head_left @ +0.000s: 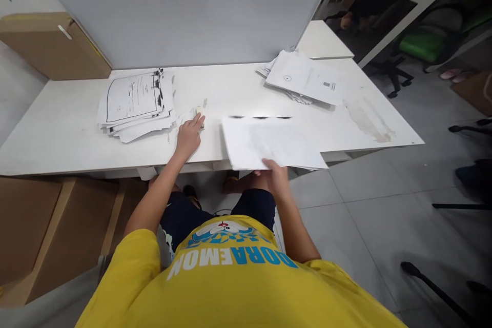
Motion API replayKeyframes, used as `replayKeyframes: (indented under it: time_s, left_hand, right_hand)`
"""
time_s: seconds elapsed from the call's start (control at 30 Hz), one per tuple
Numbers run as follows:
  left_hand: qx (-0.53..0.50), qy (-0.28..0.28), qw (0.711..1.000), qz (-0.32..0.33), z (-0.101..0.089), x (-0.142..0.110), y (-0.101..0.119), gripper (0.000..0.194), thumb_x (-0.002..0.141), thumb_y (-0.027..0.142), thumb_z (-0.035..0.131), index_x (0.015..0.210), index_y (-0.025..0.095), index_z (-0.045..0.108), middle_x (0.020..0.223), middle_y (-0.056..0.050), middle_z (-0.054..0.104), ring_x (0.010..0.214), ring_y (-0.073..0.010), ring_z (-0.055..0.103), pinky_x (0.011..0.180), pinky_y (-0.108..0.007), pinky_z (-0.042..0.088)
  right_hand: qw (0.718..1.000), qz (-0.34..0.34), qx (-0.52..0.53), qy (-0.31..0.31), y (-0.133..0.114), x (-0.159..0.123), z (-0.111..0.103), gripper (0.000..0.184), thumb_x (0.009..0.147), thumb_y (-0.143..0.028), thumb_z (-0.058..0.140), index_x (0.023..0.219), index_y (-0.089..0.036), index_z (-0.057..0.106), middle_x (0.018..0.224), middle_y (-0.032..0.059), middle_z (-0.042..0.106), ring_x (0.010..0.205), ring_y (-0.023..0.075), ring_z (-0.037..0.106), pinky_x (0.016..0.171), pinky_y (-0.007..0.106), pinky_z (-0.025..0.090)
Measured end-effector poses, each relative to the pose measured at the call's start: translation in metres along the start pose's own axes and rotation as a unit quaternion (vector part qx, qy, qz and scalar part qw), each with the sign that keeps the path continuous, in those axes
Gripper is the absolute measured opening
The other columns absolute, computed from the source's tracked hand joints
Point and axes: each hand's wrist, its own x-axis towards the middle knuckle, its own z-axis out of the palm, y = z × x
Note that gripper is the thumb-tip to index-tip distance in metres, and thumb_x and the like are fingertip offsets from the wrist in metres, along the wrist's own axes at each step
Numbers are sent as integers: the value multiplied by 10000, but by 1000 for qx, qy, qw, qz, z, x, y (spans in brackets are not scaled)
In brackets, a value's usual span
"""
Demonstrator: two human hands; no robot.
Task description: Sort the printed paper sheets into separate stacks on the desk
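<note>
My left hand (189, 136) rests at the middle of the white table, its fingers closed over a small cream-coloured object (199, 110). Most of that object is under the fingers, so its kind is unclear. At the table's front edge my right hand (277, 179) grips a few white paper sheets (269, 138), thumb on top. Dark marks run along the far edge of these sheets. To the left of my left hand lies a pile of printed papers (134, 100) with black smudges. Farther right, a second, fanned pile of papers (303, 78) lies near the upright panel.
A grey panel (192, 10) stands along the back of the white table (230, 87). At the back left is a cardboard box (57, 51); more cardboard (77, 220) stands below left. On the right are a green chair (423, 43) and dark chair legs (434, 287).
</note>
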Motion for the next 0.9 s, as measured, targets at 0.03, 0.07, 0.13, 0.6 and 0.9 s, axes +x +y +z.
replayKeyframes:
  time_s: [0.03,0.07,0.13,0.6,0.9]
  left_hand:
    - [1,2,1000,3,0,0,0,681,834,45,338,1487,208,438,1585,-26,390,1276,-286,496,1043,-466,405]
    - [2,4,1000,6,0,0,0,678,837,48,339,1489,209,434,1584,-31,391,1275,-286,502,1043,-467,408]
    - [1,8,1000,10,0,0,-1,670,845,54,336,1491,209,427,1585,-37,390,1271,-286,515,1039,-465,416]
    - [-32,41,998,28,12,-2,-13,590,875,73,367,1440,193,486,1555,-67,436,1251,-260,575,1037,-434,469]
    - [-54,57,997,29,11,-7,-11,534,918,98,342,1420,185,503,1536,-61,464,1223,-235,594,1024,-395,482]
  right_hand:
    - [999,-35,2,20,-15,8,-6,187,614,-266,738,728,-164,630,541,-17,598,427,140,532,404,293,493]
    - [996,-81,6,34,-31,19,-12,187,603,-262,744,710,-165,626,545,-18,595,430,136,530,402,292,492]
    - [985,-164,8,54,-64,49,-20,193,607,-255,754,713,-165,620,605,-11,617,462,133,547,405,285,498]
    - [979,7,85,183,-102,318,-20,186,896,-36,428,811,-185,501,674,-19,560,587,83,606,485,130,543]
    - [980,67,123,140,-99,334,-33,204,962,-109,369,843,-167,524,696,0,572,589,79,587,430,113,509]
